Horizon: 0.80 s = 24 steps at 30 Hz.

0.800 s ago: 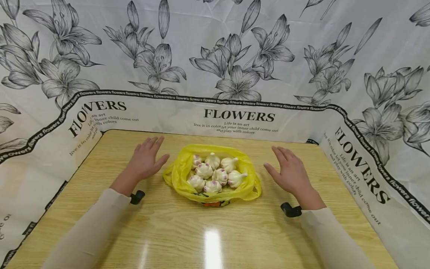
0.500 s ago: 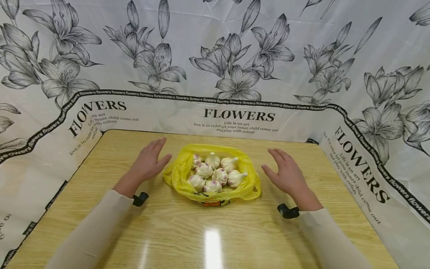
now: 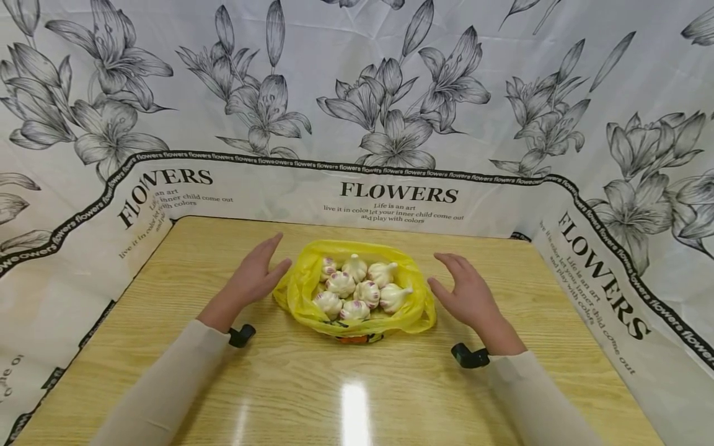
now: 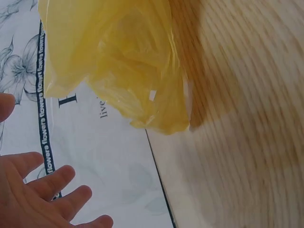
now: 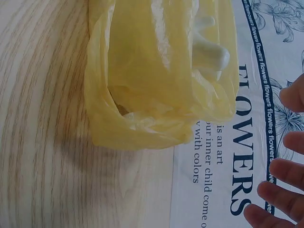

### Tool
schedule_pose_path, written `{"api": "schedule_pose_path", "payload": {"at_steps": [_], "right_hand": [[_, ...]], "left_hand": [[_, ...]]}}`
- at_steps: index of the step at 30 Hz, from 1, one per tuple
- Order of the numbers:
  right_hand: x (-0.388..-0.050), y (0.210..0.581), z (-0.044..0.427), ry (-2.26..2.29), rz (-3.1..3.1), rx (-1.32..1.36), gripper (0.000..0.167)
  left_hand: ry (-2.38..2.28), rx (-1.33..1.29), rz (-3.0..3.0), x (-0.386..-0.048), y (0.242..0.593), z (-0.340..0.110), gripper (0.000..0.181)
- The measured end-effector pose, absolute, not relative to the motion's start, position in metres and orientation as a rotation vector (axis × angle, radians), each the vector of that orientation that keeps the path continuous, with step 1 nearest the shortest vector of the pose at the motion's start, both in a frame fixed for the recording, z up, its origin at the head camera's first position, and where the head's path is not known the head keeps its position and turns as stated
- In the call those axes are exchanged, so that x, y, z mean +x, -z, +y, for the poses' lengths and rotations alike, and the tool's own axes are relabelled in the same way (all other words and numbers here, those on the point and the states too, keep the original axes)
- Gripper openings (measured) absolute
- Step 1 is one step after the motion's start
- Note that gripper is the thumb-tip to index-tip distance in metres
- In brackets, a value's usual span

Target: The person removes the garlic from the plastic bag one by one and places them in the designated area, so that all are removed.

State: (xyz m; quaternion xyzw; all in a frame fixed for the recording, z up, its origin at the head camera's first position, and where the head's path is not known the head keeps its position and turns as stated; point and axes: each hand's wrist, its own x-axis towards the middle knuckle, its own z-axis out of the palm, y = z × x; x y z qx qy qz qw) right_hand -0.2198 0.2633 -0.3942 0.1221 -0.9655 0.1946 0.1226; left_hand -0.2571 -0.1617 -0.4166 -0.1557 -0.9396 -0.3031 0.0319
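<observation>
A yellow plastic bag [image 3: 305, 285] lies with its mouth wide open at mid-table, and several white garlic bulbs [image 3: 341, 284] with purple marks sit inside. My left hand [image 3: 249, 276] is just left of the bag, fingers extended and holding nothing. On the other side, my right hand [image 3: 467, 293] hovers close to the bag's right edge, its fingers spread. The left wrist view shows the bag's side [image 4: 133, 71] apart from the left fingers. In the right wrist view a pale bulb stem [image 5: 213, 54] shows at the bag [image 5: 142, 61], with a gap before the right fingers.
The light wooden table [image 3: 301, 396] is bordered at the back and sides by a white cloth [image 3: 268, 198] printed with flowers and lettering. A small black device sits at each wrist, the left one [image 3: 242, 336] and the right one [image 3: 470, 355].
Both hands have moved inward, closer to the bag from either side. The bag and the bulbs keep their place on the table; the head view has shifted very slightly.
</observation>
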Motion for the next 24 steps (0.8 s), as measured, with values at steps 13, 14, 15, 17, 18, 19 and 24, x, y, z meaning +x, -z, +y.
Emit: {"api": "schedule_pose_path", "payload": {"at_steps": [13,14,15,17,18,19,24], "right_hand": [[-0.214,0.398,0.251,-0.675,-2.811,0.393,0.055],[-0.214,0.399,0.25,-0.685,-2.812,0.394,0.055],[-0.214,0.399,0.249,-0.695,-2.811,0.397,0.055],[-0.214,0.4,0.247,-0.708,-2.809,0.404,0.054],[-0.214,0.4,0.246,-0.713,-2.807,0.405,0.053],[-0.214,0.4,0.245,-0.714,-2.804,0.41,0.053],[-0.214,0.402,0.24,-0.743,-2.78,0.434,0.05]], "left_hand": [[1.101,-0.476,-2.868,-0.255,0.426,-0.154,0.073],[1.113,-0.477,-2.864,-0.255,0.427,-0.153,0.073],[1.128,-0.478,-2.861,-0.254,0.428,-0.153,0.074],[1.154,-0.481,-2.856,-0.254,0.429,-0.152,0.073],[1.168,-0.483,-2.853,-0.254,0.43,-0.151,0.073],[1.177,-0.485,-2.851,-0.254,0.431,-0.15,0.073],[1.21,-0.508,-2.826,-0.253,0.432,-0.147,0.072]]}}
